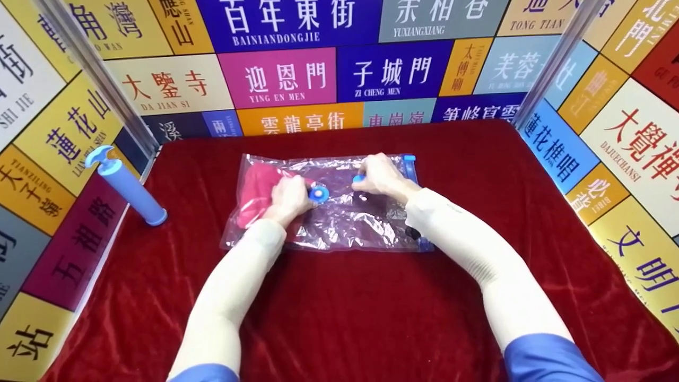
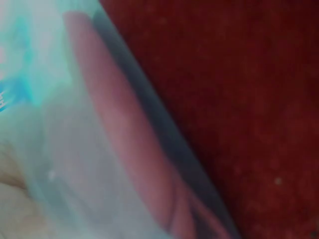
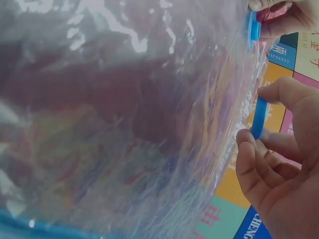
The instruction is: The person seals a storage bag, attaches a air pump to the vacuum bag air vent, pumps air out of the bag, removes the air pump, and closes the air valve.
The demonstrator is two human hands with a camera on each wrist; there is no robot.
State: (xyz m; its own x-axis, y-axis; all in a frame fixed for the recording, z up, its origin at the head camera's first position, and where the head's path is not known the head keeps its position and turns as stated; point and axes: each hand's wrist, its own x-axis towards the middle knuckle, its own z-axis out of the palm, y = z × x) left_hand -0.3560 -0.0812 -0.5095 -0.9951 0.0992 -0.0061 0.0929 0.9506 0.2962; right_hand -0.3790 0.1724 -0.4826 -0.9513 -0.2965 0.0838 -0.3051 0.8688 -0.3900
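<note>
A clear plastic vacuum storage bag [image 1: 345,233] lies flat, with folded pink cloth [image 1: 255,193] inside its left part. My left hand [image 1: 289,197] pinches the bag's round blue valve [image 1: 319,194] near the middle; the right wrist view shows the thumb and a finger on either side of the valve [image 3: 255,30]. To the right, above the bag, my right hand [image 1: 383,174] holds a small blue valve cap [image 3: 259,117] between thumb and fingers, apart from the valve. The left wrist view is blurred and shows mostly pink cloth [image 2: 119,114] through plastic.
A blue hand pump [image 1: 130,185] stands at the left on the dark red cloth-covered table [image 1: 360,318]. The bag's blue zip edge [image 1: 410,168] runs down its right side. Sign-printed panels [image 1: 276,77] enclose the back and sides.
</note>
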